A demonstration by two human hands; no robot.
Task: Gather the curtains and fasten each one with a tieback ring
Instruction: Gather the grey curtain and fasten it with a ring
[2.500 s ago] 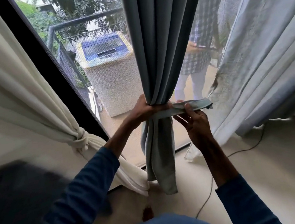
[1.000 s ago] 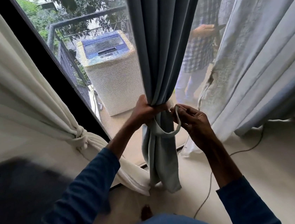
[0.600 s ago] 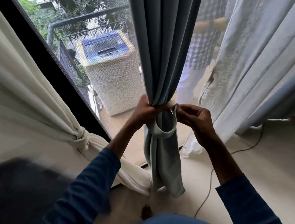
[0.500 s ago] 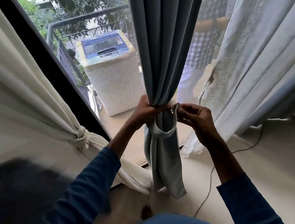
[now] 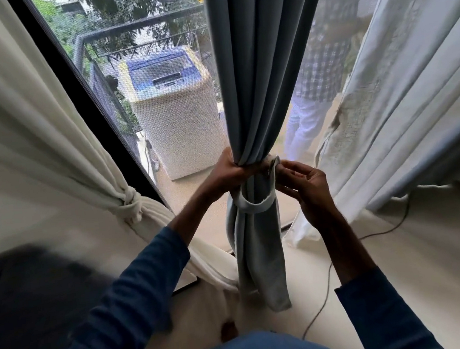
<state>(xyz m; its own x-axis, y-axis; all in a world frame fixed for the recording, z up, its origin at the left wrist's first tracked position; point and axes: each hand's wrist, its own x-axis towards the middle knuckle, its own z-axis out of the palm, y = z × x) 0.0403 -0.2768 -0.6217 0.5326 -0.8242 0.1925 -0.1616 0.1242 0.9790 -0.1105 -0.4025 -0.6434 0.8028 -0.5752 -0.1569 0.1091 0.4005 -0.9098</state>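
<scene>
A grey-blue curtain (image 5: pixel 261 56) hangs in the middle of the window, bunched into a narrow bundle. My left hand (image 5: pixel 224 172) grips the gathered folds from the left. A pale fabric tieback (image 5: pixel 258 207) loops loosely around the front of the bundle just below that grip. My right hand (image 5: pixel 300 182) pinches the tieback's upper right end against the curtain. At the left, a cream curtain (image 5: pixel 33 145) is knotted on itself (image 5: pixel 130 201).
A pale sheer curtain (image 5: pixel 403 91) hangs at the right. Outside the glass stand a washing machine (image 5: pixel 176 117) and a person in a checked shirt (image 5: pixel 323 72). A thin cable (image 5: pixel 326 289) runs across the floor at the right. A dark blurred shape fills the lower left.
My right hand has brought the tieback around the front of the grey-blue curtain, from a strip held out to the right into a hanging loop. My left hand has kept its grip.
</scene>
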